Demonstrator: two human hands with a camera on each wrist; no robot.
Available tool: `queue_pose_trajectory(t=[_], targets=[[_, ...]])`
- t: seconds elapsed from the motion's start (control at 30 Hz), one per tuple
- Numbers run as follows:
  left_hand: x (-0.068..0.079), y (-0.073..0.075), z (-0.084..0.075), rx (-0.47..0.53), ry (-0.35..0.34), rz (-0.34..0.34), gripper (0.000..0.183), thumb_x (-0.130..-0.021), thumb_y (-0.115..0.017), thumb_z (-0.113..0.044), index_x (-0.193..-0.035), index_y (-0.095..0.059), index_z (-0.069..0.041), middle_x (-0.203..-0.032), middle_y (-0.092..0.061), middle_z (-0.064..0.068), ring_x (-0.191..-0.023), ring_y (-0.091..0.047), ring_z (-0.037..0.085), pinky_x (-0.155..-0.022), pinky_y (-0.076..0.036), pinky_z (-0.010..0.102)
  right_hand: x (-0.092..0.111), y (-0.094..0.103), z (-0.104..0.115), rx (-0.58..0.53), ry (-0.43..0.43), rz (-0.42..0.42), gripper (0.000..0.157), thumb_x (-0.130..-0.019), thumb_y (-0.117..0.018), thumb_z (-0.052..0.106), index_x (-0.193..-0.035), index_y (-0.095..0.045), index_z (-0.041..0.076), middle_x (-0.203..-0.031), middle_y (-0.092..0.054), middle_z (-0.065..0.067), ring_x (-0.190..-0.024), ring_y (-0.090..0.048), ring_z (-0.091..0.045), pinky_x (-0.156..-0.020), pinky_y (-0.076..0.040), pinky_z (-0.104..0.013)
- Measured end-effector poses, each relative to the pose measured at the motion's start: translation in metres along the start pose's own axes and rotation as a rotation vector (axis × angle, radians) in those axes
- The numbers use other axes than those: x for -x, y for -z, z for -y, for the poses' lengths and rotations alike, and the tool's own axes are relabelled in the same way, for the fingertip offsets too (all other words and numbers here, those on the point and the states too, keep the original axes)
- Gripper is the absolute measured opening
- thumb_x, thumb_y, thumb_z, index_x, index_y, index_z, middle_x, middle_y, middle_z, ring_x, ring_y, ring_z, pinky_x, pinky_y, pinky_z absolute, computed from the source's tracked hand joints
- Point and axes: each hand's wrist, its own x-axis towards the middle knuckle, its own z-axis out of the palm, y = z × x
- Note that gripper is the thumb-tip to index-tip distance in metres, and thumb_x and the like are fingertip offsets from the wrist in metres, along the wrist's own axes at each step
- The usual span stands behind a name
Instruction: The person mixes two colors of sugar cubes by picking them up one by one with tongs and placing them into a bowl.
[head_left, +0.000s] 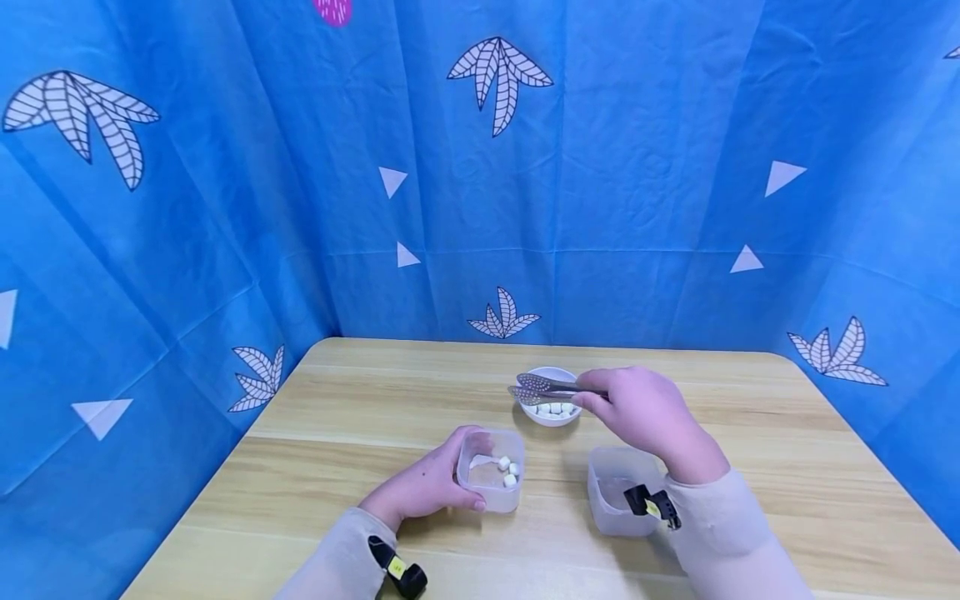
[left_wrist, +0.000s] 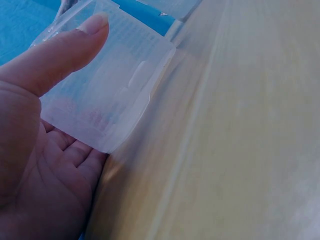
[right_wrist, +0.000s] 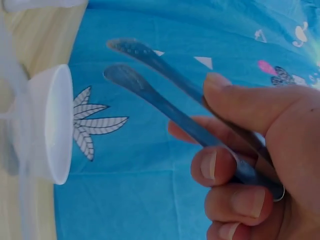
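Note:
My left hand (head_left: 431, 483) grips a translucent plastic container (head_left: 504, 500) by its left side, thumb along the near wall and fingers round the far side. Several small white cubes (head_left: 511, 469) lie inside it. The left wrist view shows the thumb pressed on the wall of this container (left_wrist: 125, 85), which stands on the table. My right hand (head_left: 637, 408) holds metal tongs (head_left: 547, 389) over a white bowl (head_left: 551, 419) with more white cubes in it. In the right wrist view the tips of the tongs (right_wrist: 150, 97) are apart, with nothing between them.
A second translucent container (head_left: 622, 521) stands on the wooden table (head_left: 375, 392) under my right forearm. Behind the table's far edge hangs a blue curtain (head_left: 637, 167) with leaf prints, and it also runs along the left and right sides.

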Motion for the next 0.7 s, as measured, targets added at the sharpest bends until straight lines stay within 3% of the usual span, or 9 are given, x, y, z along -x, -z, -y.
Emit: queue_pose_trajectory(t=[0.33, 0.53, 0.7], targets=[[0.000, -0.001, -0.001, -0.011, -0.003, 0.000, 0.090, -0.074, -0.090, -0.031, -0.146, -0.035, -0.027, -0.144, -0.051, -0.003, -0.130, -0.048, 0.021, -0.111, -0.034, 0.047, 0.007, 0.007, 0.012, -0.046, 0.140, 0.049, 0.020, -0.093, -0.072, 0.036, -0.108, -0.078, 0.025, -0.085, -0.066, 0.022, -0.067, -0.053, -0.003, -0.064, -0.047, -0.030], [0.001, -0.001, -0.005, -0.012, 0.053, -0.006, 0.090, -0.074, -0.090, -0.035, -0.145, -0.035, -0.035, -0.144, -0.049, -0.004, -0.130, -0.048, 0.021, -0.112, -0.031, 0.050, 0.005, -0.003, 0.025, 0.024, 0.217, 0.107, 0.022, -0.092, -0.073, 0.042, -0.104, -0.077, 0.025, -0.084, -0.066, 0.019, -0.064, -0.052, 0.000, -0.061, -0.049, -0.029], [0.001, 0.000, -0.005, 0.004, 0.034, 0.003, 0.090, -0.075, -0.090, -0.033, -0.146, -0.034, -0.037, -0.143, -0.050, -0.007, -0.129, -0.048, 0.018, -0.112, -0.031, 0.050, -0.001, -0.008, 0.046, 0.099, 0.208, 0.139, 0.016, -0.088, -0.077, 0.043, -0.095, -0.077, 0.029, -0.071, -0.055, 0.020, -0.059, -0.045, -0.004, -0.051, -0.040, -0.029]])
